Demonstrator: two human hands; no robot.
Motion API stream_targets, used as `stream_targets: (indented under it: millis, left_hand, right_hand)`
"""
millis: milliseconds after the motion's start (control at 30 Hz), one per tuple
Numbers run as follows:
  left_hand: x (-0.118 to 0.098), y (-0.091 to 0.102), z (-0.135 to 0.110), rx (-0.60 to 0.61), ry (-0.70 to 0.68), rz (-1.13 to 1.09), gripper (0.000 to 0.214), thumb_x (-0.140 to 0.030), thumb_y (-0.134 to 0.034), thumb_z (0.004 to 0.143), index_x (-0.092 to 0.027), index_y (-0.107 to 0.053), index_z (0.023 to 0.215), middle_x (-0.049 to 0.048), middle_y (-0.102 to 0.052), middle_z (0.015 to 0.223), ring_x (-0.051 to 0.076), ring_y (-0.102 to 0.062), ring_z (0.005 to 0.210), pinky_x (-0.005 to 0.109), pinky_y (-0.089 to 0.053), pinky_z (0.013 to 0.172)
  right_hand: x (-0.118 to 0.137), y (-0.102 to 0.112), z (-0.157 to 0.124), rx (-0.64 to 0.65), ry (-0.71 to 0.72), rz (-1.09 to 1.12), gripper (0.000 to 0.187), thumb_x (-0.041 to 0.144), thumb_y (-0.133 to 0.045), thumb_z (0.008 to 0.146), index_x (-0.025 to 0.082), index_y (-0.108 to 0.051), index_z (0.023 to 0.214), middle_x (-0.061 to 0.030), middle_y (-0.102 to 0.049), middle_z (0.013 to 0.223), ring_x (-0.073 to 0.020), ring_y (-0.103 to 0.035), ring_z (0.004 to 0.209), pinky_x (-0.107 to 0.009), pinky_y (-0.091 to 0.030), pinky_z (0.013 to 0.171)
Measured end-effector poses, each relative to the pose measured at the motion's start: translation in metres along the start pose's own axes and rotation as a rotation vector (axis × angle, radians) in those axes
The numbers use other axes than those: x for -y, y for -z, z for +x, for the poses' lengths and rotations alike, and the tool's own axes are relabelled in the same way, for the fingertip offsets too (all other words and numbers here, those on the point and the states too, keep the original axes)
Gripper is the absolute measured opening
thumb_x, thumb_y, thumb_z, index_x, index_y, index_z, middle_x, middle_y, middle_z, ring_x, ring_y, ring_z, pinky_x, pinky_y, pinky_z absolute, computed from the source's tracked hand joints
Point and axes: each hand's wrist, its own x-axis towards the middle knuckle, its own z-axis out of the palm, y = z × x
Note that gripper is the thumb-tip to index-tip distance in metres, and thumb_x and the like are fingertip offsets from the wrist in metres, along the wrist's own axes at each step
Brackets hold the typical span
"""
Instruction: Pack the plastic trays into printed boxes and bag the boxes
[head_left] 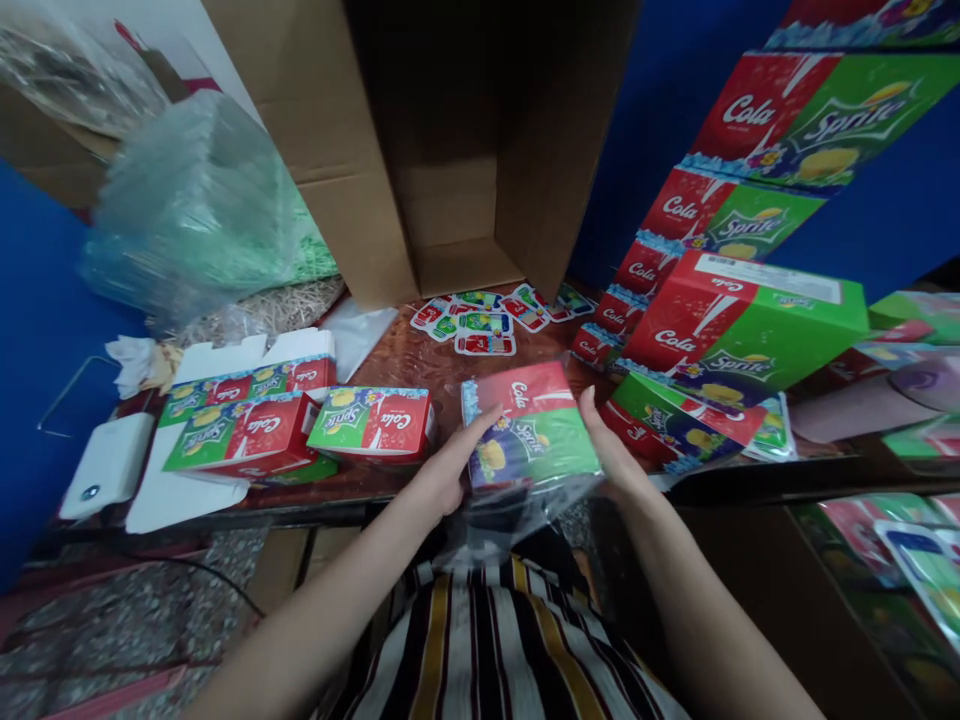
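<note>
Between my two hands is a red and green Cola and Sprite box (544, 425), partly inside a clear plastic bag (510, 515) whose loose end hangs toward me. My left hand (454, 465) grips the box's left side, thumb lying across its printed face. On the opposite side, my right hand (607, 440) presses against the box with its fingers mostly hidden. Left of them a similar small carton (371, 420) lies on the brown table (420, 365). Beyond the box, several bottle-shaped and can-shaped stickers (484, 322) are scattered.
A tall cardboard box (457, 270) stands open at the back. Stacked Cola and Sprite boxes (742, 320) rise on the right. At left are flat unfolded cartons (187, 490), a white device (109, 465) and a plastic bag of green shreds (217, 210).
</note>
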Motion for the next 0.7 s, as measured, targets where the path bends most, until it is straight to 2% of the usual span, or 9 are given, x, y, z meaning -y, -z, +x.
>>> stream_targets:
  millis: [100,233,300,367,433,500,600,667,700]
  left_hand:
    - [0.008,0.008,-0.022,-0.012,0.096,-0.060,0.049,-0.045,-0.075,0.075,-0.017,-0.066,0.115,0.0124,-0.073,0.109,0.028,-0.071,0.093,0.040,-0.060,0.078]
    - [0.024,0.021,-0.038,0.044,0.033,-0.072,0.055,-0.053,-0.066,0.082,-0.019,-0.061,0.125,0.0117,-0.067,0.123,0.028,-0.067,0.106,0.039,-0.057,0.087]
    - [0.036,0.029,-0.040,0.046,-0.057,-0.058,0.057,-0.057,-0.061,0.084,-0.019,-0.058,0.127,0.0117,-0.063,0.129,0.028,-0.064,0.112,0.040,-0.054,0.092]
    - [0.051,0.041,-0.040,0.044,-0.164,-0.072,0.061,-0.061,-0.052,0.087,-0.019,-0.053,0.131,0.0126,-0.060,0.134,0.028,-0.061,0.117,0.042,-0.051,0.098]
    - [0.070,0.057,-0.039,0.065,-0.299,-0.046,0.065,-0.066,-0.043,0.089,-0.021,-0.046,0.136,0.0132,-0.054,0.140,0.028,-0.058,0.121,0.043,-0.047,0.102]
    - [0.089,0.076,-0.036,0.147,-0.453,0.094,0.073,-0.068,-0.048,0.085,-0.024,-0.036,0.143,0.0134,-0.045,0.147,0.028,-0.054,0.126,0.044,-0.045,0.105]
    - [0.107,0.098,-0.033,0.236,-0.640,0.444,0.105,-0.059,-0.077,0.067,-0.027,-0.021,0.149,0.0152,-0.040,0.149,0.030,-0.051,0.128,0.045,-0.043,0.106]
    - [0.110,0.106,-0.031,0.167,-0.718,0.671,0.114,-0.052,-0.084,0.061,-0.025,-0.019,0.150,0.0164,-0.045,0.145,0.031,-0.054,0.125,0.045,-0.046,0.104]
    - [0.109,0.107,-0.031,0.107,-0.738,0.780,0.109,-0.050,-0.083,0.063,-0.024,-0.021,0.149,0.0163,-0.049,0.142,0.030,-0.056,0.122,0.044,-0.047,0.102]
  right_hand:
    - [-0.008,0.005,-0.023,-0.021,0.011,-0.069,0.072,0.081,-0.040,0.083,0.020,-0.070,0.105,-0.0066,-0.073,0.074,-0.0236,-0.071,0.070,-0.032,-0.057,0.061]
    - [-0.042,0.024,-0.051,-0.163,0.015,-0.286,0.078,0.080,-0.031,0.086,0.017,-0.063,0.119,-0.0060,-0.066,0.065,-0.0225,-0.064,0.056,-0.032,-0.054,0.049]
    - [-0.060,0.034,-0.064,-0.189,0.162,-0.371,0.077,0.077,-0.028,0.089,0.016,-0.060,0.123,-0.0067,-0.066,0.070,-0.0218,-0.063,0.057,-0.033,-0.054,0.051]
    - [-0.075,0.041,-0.076,-0.165,0.370,-0.469,0.071,0.072,-0.028,0.092,0.017,-0.056,0.128,-0.0089,-0.068,0.087,-0.0222,-0.065,0.069,-0.034,-0.056,0.060]
    - [-0.087,0.044,-0.084,-0.162,0.566,-0.648,0.065,0.067,-0.046,0.089,0.019,-0.052,0.133,-0.0110,-0.066,0.109,-0.0247,-0.066,0.088,-0.035,-0.057,0.072]
    - [-0.096,0.044,-0.086,-0.217,0.704,-0.839,0.064,0.056,-0.066,0.081,0.019,-0.052,0.132,-0.0115,-0.064,0.118,-0.0258,-0.066,0.097,-0.035,-0.056,0.078]
    - [-0.102,0.040,-0.083,-0.321,0.789,-0.924,0.034,0.039,-0.064,0.088,0.019,-0.057,0.115,-0.0074,-0.068,0.098,-0.0192,-0.068,0.081,-0.028,-0.056,0.070]
    - [-0.102,0.037,-0.080,-0.350,0.838,-0.922,0.015,0.032,-0.055,0.094,0.020,-0.059,0.102,-0.0034,-0.067,0.084,-0.0153,-0.066,0.070,-0.025,-0.053,0.064]
    - [-0.101,0.036,-0.079,-0.356,0.870,-0.935,0.012,0.029,-0.052,0.096,0.020,-0.059,0.097,-0.0023,-0.065,0.081,-0.0145,-0.065,0.068,-0.024,-0.052,0.063]
